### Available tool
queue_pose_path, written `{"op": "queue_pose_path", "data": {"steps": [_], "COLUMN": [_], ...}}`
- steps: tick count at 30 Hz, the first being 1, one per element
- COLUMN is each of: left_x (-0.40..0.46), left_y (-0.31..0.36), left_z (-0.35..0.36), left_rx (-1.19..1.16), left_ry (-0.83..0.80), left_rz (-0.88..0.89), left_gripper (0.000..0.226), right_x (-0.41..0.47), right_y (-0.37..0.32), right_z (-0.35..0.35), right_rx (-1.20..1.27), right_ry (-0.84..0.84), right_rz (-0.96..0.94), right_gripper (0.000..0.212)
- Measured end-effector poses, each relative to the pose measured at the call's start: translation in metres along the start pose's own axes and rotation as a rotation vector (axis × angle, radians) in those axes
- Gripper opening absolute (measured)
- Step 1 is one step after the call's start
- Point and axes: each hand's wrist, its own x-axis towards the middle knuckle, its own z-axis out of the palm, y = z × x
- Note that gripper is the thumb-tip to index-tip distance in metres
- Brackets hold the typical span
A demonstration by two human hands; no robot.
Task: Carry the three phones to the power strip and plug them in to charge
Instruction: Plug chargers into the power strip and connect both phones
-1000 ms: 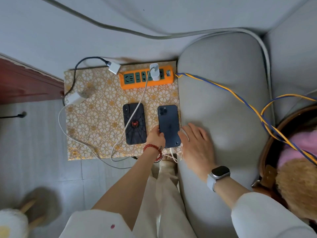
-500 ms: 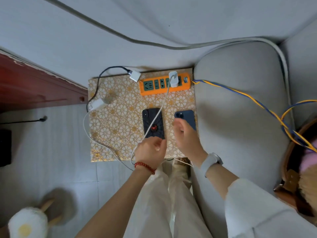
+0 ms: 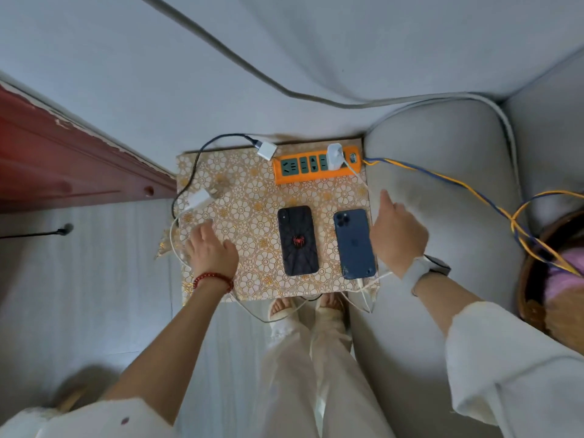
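Two phones lie face down on a gold-flowered table (image 3: 240,197): a black phone (image 3: 297,240) with a red spider mark, and a blue phone (image 3: 354,243) to its right with a white cable at its bottom end. An orange power strip (image 3: 316,165) lies at the table's back edge with a white charger (image 3: 334,155) plugged in. My left hand (image 3: 212,248) hovers over the table's left part, fingers relaxed, holding nothing. My right hand (image 3: 396,232) hangs just right of the blue phone, fingers loosely curled, empty. No third phone is in view.
Two loose white chargers lie on the table, one (image 3: 266,150) with a black cable at the back, one (image 3: 199,199) at the left. A grey sofa arm (image 3: 442,191) borders the table on the right. Yellow-blue wires (image 3: 458,184) cross it. A red wooden frame (image 3: 63,165) stands left.
Both hands have left the phones. My left hand moved left over the table; my right hand moved to the right of the blue phone, which now lies with a cable at its end.
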Motion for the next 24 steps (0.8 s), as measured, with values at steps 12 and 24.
{"op": "queue_pose_path", "data": {"steps": [12,24], "left_x": [0.09,0.058], "left_y": [-0.047,-0.014], "left_z": [-0.012,-0.039], "left_rx": [0.248,-0.144], "left_ry": [-0.144,-0.199], "left_rz": [-0.208,0.306], "left_gripper": [0.056,0.022], "right_x": [-0.01,-0.007], "right_y": [-0.061,-0.12], "right_z": [0.038,0.041], "right_rx": [-0.062,0.125], "right_ry": [0.213,-0.148], "right_rz": [-0.356,-0.691], "right_gripper": [0.081,0.055]}}
